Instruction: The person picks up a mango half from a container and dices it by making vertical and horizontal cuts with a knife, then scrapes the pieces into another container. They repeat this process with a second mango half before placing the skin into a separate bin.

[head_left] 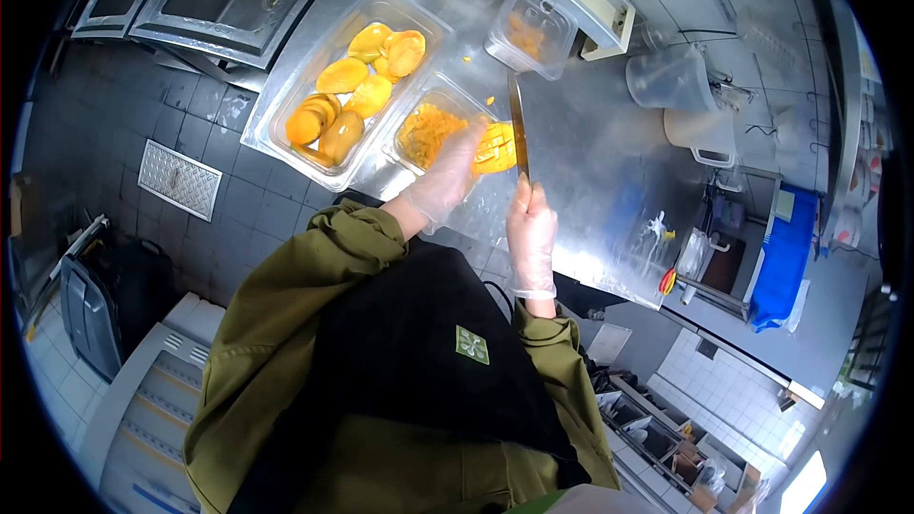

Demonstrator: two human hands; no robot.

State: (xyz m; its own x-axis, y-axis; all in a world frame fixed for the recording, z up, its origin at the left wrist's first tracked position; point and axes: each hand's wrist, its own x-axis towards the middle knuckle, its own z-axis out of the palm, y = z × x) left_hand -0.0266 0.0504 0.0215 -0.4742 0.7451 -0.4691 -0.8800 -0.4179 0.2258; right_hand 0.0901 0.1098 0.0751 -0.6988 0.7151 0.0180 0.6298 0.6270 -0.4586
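- Steel counter (590,162) filling the middle of the view, its far end cut off by the dark rim of the lens.
- Large clear tray (419,11) on the counter's left part, loaded with peeled mango pieces (347,76).
- Smaller clear tub (447,86) just beside the tray, heaped with diced mango (428,133).
- Small container (562,14) farther back, with a few orange bits inside, too blurred to name.
- Left hand (446,179), in a thin clear glove, curled around a scored mango half (498,148), with the fruit sticking out past the fingertips, at the tub's near corner.
- Right hand (531,233), gloved too, closed on the handle of a knife (517,124), just beside the left hand and nearer the body.
- Mango half between the left fingers and the blade, cut face showing a grid of yellow cubes; underside hidden by the glove.
- Blade pointing away from the body, close against the fruit's right edge; actual contact hard to make out.
- Knife handle wholly hidden inside the right fist.
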